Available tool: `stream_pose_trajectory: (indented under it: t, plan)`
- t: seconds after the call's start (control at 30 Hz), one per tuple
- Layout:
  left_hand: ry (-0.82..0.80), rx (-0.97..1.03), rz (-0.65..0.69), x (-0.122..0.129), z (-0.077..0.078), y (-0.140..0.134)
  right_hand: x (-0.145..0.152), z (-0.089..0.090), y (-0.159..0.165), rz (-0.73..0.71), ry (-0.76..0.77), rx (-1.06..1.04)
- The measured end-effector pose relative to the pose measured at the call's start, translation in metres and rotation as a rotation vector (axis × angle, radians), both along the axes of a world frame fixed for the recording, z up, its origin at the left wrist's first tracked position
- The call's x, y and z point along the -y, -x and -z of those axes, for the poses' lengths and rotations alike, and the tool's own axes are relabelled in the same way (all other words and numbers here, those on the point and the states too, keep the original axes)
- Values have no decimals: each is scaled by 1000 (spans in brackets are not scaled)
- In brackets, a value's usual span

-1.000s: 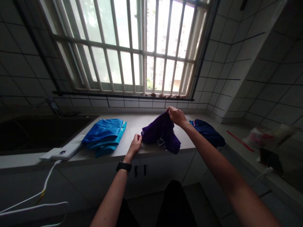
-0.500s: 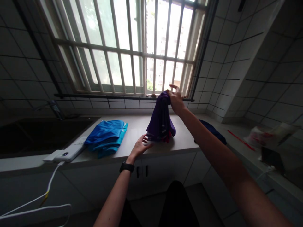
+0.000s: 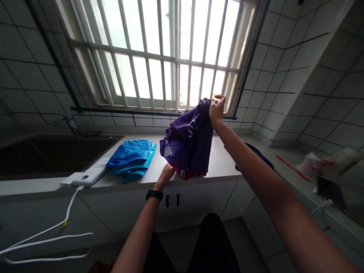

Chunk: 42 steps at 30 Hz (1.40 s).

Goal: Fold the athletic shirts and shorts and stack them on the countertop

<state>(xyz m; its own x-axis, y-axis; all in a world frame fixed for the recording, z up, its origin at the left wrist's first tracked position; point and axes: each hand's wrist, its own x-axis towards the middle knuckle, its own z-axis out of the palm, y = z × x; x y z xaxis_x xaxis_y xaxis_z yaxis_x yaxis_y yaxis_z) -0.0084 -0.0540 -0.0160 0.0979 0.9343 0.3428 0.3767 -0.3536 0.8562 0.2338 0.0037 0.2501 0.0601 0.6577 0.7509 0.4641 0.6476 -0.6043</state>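
A purple shirt (image 3: 196, 144) with white lettering and a red lower edge hangs above the counter, spread partly open. My right hand (image 3: 217, 110) pinches its upper right corner and holds it up in front of the window. Below its lower left edge is my left hand (image 3: 166, 174), wearing a black wristband; the cloth hides its fingers, so whether they grip cannot be made out. To the left lies a folded pile of blue and teal garments (image 3: 132, 155). Dark blue cloth (image 3: 258, 157) rests on the counter, partly behind my right forearm.
A white power bank (image 3: 92, 172) with a white cable sits at the counter's front edge, beside the dark sink (image 3: 34, 151) and its faucet (image 3: 74, 127). On the right are a red strip (image 3: 292, 168), a plastic bag (image 3: 314, 163) and a dark device (image 3: 330, 191). A barred window stands behind.
The purple shirt has gone from a bunched, hanging shape to a wider spread, showing its lettering. My left hand has moved under its lower edge; my right hand is slightly higher and farther right.
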Motion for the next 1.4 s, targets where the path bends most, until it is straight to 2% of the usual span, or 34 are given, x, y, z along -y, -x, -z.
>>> stream_pose_trajectory:
  t: [0.07, 0.1, 0.17, 0.23, 0.3, 0.4, 0.5, 0.57, 0.63, 0.7, 0.77, 0.87, 0.97, 1.03, 1.13, 1.2, 1.27, 1.4]
  plan:
    - [53, -3, 26, 4, -4, 0, 14, 28, -2, 124, 185, 312]
    - [78, -5, 42, 7, -6, 0, 24, 43, 0, 134, 300, 503]
    - [104, 4, 69, 12, -9, -2, 47, 76, 5, 86, 572, 853]
    - [134, 23, 89, 16, -12, -3, 70, 108, 13, -15, 792, 1068]
    - [169, 58, 89, 17, -12, -3, 90, 136, 20, -48, 916, 1190]
    - [160, 96, 56, 15, -10, 0, 105, 162, 24, -12, 900, 1276]
    - [162, 49, 45, 11, -8, 3, 103, 162, 19, -63, 720, 1105]
    - [148, 0, 47, 9, -7, 3, 96, 150, 12, -19, 504, 791]
    - [82, -37, 55, 8, -8, 3, 88, 138, 5, 95, 279, 428]
    - [26, -51, 66, 8, -10, 1, 80, 132, 1, 178, 193, 196]
    - [22, -35, 66, 9, -11, -1, 75, 133, 0, 164, 278, 137]
    - [39, 3, 76, 10, -11, -2, 72, 140, 6, 66, 463, 73]
    - [38, 4, 101, 11, -10, -3, 75, 144, 13, 5, 516, -50]
    - [42, 5, 108, 13, -11, -3, 81, 142, 14, -105, 640, 1]
    - [62, 17, 103, 16, -13, -3, 95, 137, 12, -315, 952, 174]
    - [85, 31, 103, 17, -13, -3, 102, 134, 8, -419, 1106, 216]
    - [105, 43, 108, 16, -12, -3, 107, 132, 5, -523, 1170, 153]
    - [104, 38, 55, 12, -5, -4, 113, 130, 5, -645, 1196, -60]
